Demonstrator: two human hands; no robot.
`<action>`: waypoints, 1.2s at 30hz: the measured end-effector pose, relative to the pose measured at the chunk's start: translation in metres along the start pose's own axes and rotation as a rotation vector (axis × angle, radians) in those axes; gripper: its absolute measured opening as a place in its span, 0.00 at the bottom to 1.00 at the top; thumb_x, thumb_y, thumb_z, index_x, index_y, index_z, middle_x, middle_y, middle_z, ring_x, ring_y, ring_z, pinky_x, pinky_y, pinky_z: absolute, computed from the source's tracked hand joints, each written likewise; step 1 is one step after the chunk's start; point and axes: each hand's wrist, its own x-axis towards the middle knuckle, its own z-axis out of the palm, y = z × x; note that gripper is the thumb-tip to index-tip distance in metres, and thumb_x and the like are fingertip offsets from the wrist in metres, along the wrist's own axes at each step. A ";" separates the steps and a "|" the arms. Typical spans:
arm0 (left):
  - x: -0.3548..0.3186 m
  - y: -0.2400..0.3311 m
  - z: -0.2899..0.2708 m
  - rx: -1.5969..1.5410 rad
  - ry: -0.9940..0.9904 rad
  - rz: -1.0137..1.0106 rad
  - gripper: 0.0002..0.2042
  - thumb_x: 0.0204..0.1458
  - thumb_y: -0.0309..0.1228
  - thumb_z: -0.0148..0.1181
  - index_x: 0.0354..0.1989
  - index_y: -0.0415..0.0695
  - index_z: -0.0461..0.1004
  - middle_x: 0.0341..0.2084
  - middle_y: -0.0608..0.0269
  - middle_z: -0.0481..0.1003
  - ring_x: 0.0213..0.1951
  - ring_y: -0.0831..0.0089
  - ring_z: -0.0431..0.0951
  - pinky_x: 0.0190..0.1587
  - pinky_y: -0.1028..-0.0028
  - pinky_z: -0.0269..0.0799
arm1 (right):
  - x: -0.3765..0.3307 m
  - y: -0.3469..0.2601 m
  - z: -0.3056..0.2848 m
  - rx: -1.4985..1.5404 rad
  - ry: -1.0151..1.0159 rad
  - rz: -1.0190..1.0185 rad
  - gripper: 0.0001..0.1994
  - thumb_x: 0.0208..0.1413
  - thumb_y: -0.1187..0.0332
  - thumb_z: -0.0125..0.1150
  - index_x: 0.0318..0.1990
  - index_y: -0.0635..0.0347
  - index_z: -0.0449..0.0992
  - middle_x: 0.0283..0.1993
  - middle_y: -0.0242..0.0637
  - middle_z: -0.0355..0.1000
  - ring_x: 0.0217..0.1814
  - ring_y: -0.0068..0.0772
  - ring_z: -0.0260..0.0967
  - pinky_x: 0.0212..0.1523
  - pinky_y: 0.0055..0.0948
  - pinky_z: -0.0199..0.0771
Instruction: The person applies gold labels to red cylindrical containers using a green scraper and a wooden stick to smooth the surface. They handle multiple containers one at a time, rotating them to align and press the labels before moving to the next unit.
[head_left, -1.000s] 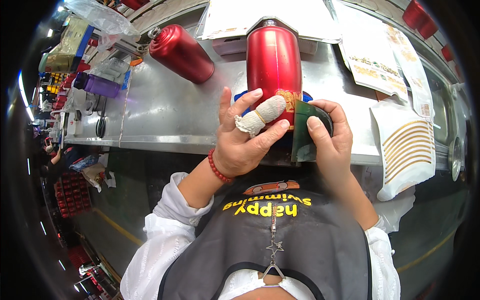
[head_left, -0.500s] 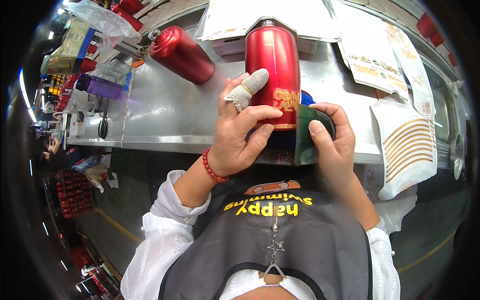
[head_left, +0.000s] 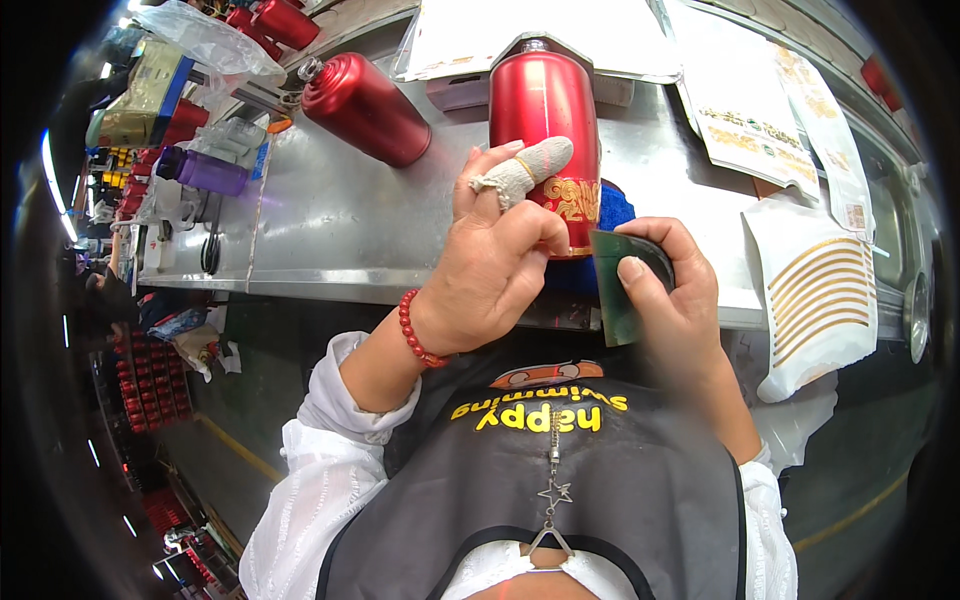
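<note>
your left hand (head_left: 480,270) is reaching over the lower part of a red bottle (head_left: 540,105), its grip standing loosely open: the finger in a whitish cloth cover (head_left: 525,172) is lying across the bottle, the index finger is bending by the bottom end, and nothing is being grasped. your right hand (head_left: 682,290) is keeping its grip closed on a green scraper (head_left: 615,300), the thumb pressing on the near face and the fingers going behind its dark edge. the scraper is standing just beside the bottle's bottom right edge; whether they are touching, i cannot tell.

the bottle is pointing its neck away from you, at the middle of the metal surface (head_left: 320,250), with a blue cloth (head_left: 616,205) showing at its right side. a gold pattern (head_left: 572,200) is running across its lower part, just beside your fingers.

to the left, a second red bottle (head_left: 365,110) is resting well apart from your hands, and a purple bottle (head_left: 205,172) is sitting farther left. to the right, a white sheet with curved gold stripes (head_left: 818,300) is hanging over the surface's near edge.
</note>
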 end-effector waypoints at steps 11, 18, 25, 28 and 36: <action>-0.007 -0.005 0.015 -0.022 0.193 -0.088 0.13 0.49 0.26 0.60 0.44 0.45 0.71 0.66 0.38 0.61 0.66 0.43 0.54 0.69 0.52 0.43 | 0.004 -0.005 0.005 -0.228 -0.086 -0.202 0.11 0.57 0.74 0.58 0.47 0.65 0.74 0.32 0.39 0.76 0.33 0.26 0.74 0.38 0.27 0.74; -0.005 -0.006 0.026 0.019 0.220 -0.088 0.16 0.48 0.29 0.62 0.46 0.45 0.71 0.68 0.36 0.56 0.66 0.42 0.53 0.69 0.51 0.40 | 0.000 0.000 0.000 -0.170 -0.060 -0.122 0.11 0.57 0.74 0.58 0.47 0.66 0.74 0.32 0.39 0.76 0.33 0.26 0.74 0.38 0.26 0.73; -0.006 -0.009 0.023 -0.086 0.202 -0.124 0.18 0.49 0.29 0.62 0.50 0.45 0.70 0.70 0.36 0.54 0.68 0.45 0.52 0.70 0.54 0.40 | 0.000 -0.001 -0.001 -0.167 -0.059 -0.122 0.10 0.58 0.75 0.57 0.47 0.66 0.74 0.31 0.38 0.76 0.33 0.25 0.73 0.38 0.26 0.73; -0.007 -0.011 0.022 -0.070 0.198 -0.115 0.19 0.50 0.30 0.61 0.52 0.45 0.69 0.70 0.35 0.53 0.68 0.46 0.52 0.70 0.55 0.39 | 0.000 0.000 0.000 -0.164 -0.052 -0.131 0.10 0.58 0.75 0.57 0.47 0.66 0.74 0.31 0.38 0.75 0.33 0.25 0.73 0.38 0.26 0.73; -0.007 -0.011 0.025 -0.027 0.184 -0.099 0.21 0.49 0.32 0.62 0.52 0.45 0.68 0.70 0.36 0.52 0.68 0.43 0.52 0.70 0.52 0.39 | 0.001 0.000 -0.001 -0.153 -0.057 -0.134 0.10 0.58 0.75 0.57 0.46 0.66 0.73 0.31 0.38 0.75 0.31 0.25 0.73 0.35 0.26 0.73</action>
